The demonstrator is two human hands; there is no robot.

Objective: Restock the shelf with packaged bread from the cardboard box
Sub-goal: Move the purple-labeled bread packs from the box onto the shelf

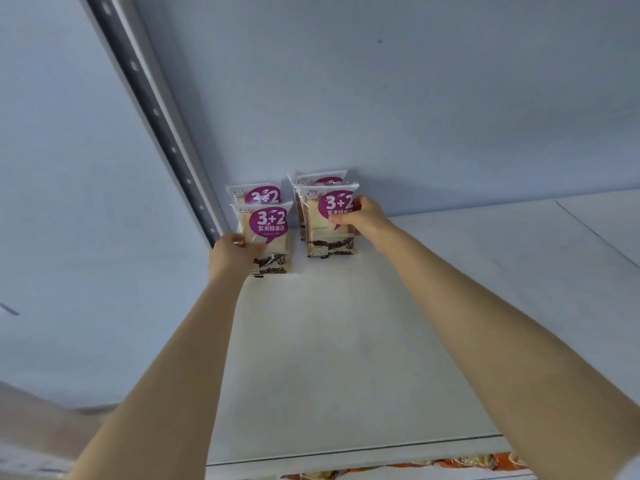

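standing at the far left is a grey metal shelf post with round holes [152,109], which runs up along the pale blue back wall [415,98]. just right of the post's foot, the left hand [232,252] holds the left edge of a clear plastic bread pack with a purple "3+2" label [268,237]. the fingers [254,250] lie on the front of the pack, so the hand is closed on it. this pack stands upright on the flat white shelf board [346,341], near the back wall. right behind it stands a second bread pack of the same kind [258,193], and only its top shows.

to the right, a small gap apart, stand two more packs, one behind the other. the front right bread pack with the purple label [329,223] is upright on the board too. the right hand [363,220] grips its right edge, with the thumb on the front and the other fingers behind. the back right bread pack [318,178] peeks out above it, close to the wall.

both bare arms reach forward across the board. at the bottom edge, under the board, a row of orange and yellow snack bags [450,462] shows a little, but it is blurry.
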